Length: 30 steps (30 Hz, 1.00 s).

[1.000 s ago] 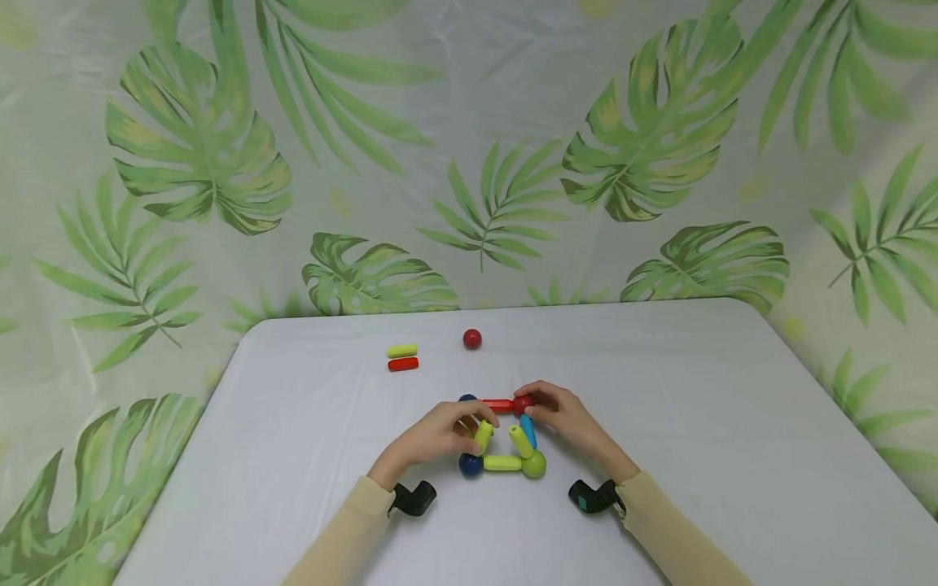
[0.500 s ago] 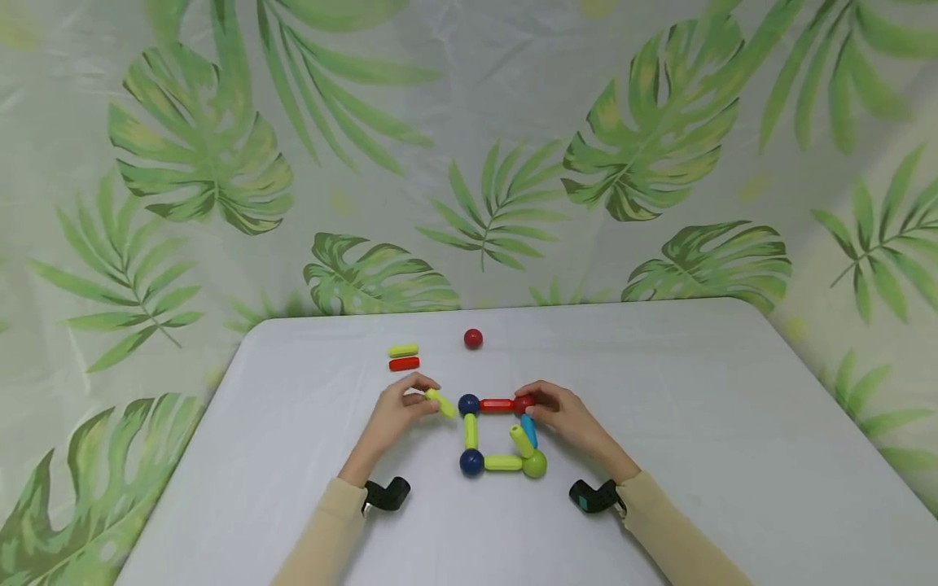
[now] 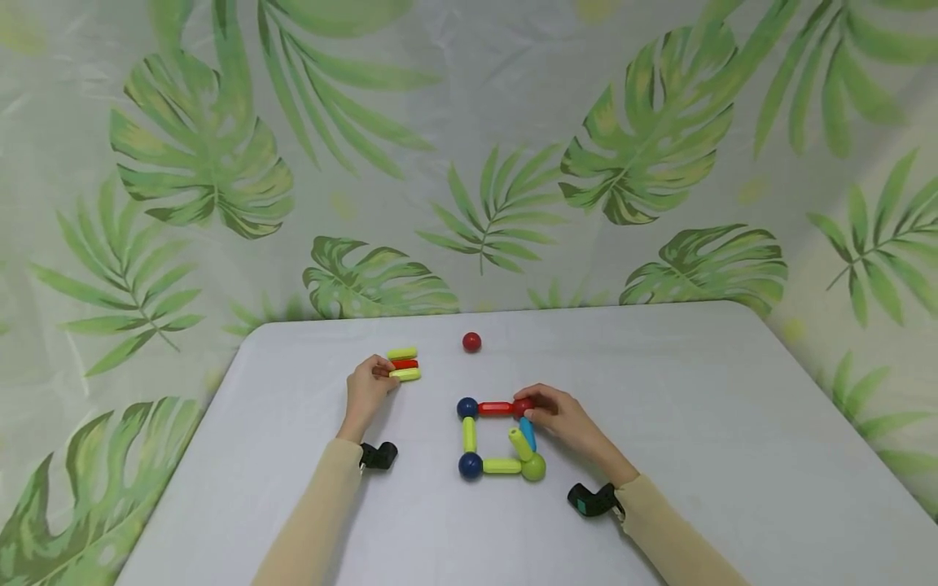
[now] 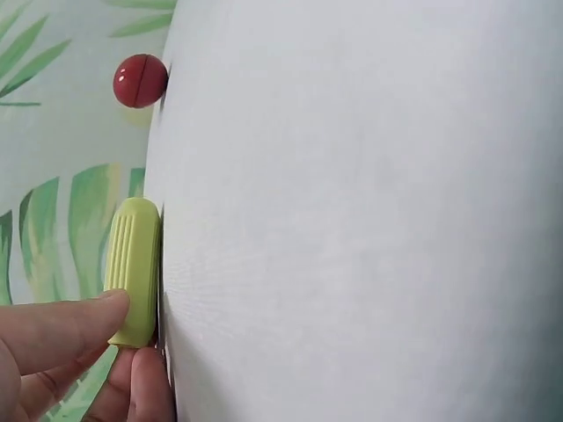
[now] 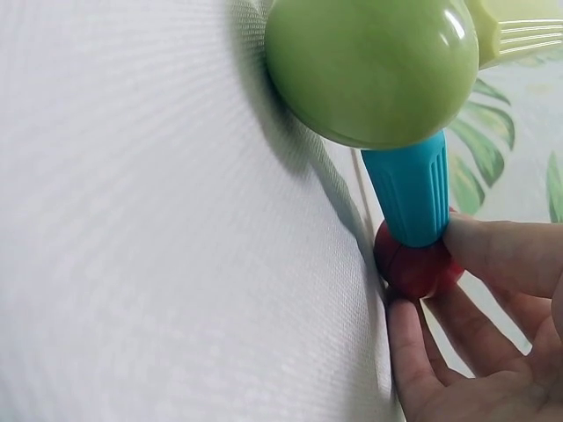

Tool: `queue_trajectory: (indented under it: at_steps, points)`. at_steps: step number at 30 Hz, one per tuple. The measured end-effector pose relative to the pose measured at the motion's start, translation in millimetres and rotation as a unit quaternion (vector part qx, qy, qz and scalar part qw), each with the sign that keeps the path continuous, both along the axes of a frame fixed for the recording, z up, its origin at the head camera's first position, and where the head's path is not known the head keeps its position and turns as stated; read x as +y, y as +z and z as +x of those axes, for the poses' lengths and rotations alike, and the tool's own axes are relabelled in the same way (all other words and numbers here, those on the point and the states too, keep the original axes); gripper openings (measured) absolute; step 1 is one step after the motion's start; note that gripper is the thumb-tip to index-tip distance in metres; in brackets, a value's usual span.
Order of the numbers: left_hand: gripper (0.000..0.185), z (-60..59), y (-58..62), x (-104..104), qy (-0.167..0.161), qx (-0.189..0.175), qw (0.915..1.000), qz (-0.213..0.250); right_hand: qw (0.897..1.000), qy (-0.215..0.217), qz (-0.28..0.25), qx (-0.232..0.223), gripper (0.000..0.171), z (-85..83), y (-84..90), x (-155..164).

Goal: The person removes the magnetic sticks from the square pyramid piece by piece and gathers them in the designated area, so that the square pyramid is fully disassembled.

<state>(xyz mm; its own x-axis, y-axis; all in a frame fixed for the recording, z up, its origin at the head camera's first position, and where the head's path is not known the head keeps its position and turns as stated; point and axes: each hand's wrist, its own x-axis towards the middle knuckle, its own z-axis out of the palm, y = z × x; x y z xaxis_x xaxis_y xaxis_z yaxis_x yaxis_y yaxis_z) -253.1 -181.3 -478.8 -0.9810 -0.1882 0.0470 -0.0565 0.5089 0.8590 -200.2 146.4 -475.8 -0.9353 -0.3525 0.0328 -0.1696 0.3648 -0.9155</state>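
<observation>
On the white table (image 3: 659, 391), a loose red ball (image 3: 472, 342) lies alone near the far edge. Yellow-green and red rods lie stacked side by side, and the left hand (image 3: 369, 389) pinches the nearest yellow-green rod (image 3: 406, 374) against them; half a second ago it carried that rod beside the dark blue ball (image 3: 466, 408). The right hand (image 3: 557, 415) curls round the red corner ball (image 3: 523, 406) of the square frame, apparently gripping it, where it was before. A blue rod (image 3: 528, 433) joins this ball to the green ball (image 3: 533, 467).

Loose ball (image 3: 472, 342) lies behind square frame (image 3: 501, 438).
</observation>
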Motion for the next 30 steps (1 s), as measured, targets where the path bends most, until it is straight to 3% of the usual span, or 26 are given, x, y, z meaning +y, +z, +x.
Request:
queue_trajectory:
  at_steps: [4,6,8,10,12,14,16,18,20,22,30]
  points:
    - [0.015,-4.2,1.2,0,0.001,0.020,0.9994,-0.030,1.000,0.000,0.007,-0.005,0.027,9.7,20.3,-6]
    - [0.016,-3.1,2.1,2,-0.010,0.045,0.9982,-0.038,1.000,0.004,0.005,-0.006,0.027,10.5,21.8,-6]
    - [0.018,1.0,3.3,9,-0.050,0.084,0.9945,-0.038,1.000,0.006,0.003,-0.004,0.027,10.5,22.1,-5]
    - [0.020,9.6,5.9,21,-0.130,0.111,0.9848,-0.029,1.000,0.006,0.002,-0.005,0.027,11.1,22.6,-5]
    - [0.023,20.6,8.9,36,-0.241,0.117,0.9634,-0.007,1.000,0.007,0.002,-0.004,0.027,11.3,22.8,-4]
    - [0.028,33.0,13.4,55,-0.347,0.096,0.9330,0.018,1.000,0.010,0.000,-0.005,0.027,10.6,21.8,-3]
    - [0.032,44.0,17.4,72,-0.430,0.076,0.8989,0.035,1.000,0.018,-0.004,-0.001,0.027,9.3,20.1,-2]
    - [0.033,52.7,19.4,88,-0.481,0.070,0.8731,0.042,1.000,0.024,-0.014,0.004,0.027,5.2,13.3,-1]
    - [0.029,59.4,19.5,101,-0.502,0.081,0.8601,0.038,0.999,0.027,-0.019,0.011,0.027,0.7,4.5,0]
    - [0.023,63.9,17.0,110,-0.500,0.099,0.8597,0.028,0.999,0.025,-0.017,0.014,0.027,-3.7,-4.7,2]
    - [0.019,73.1,8.7,117,-0.428,0.145,0.8917,-0.018,1.000,0.021,-0.005,0.018,0.026,-8.7,-16.1,6]
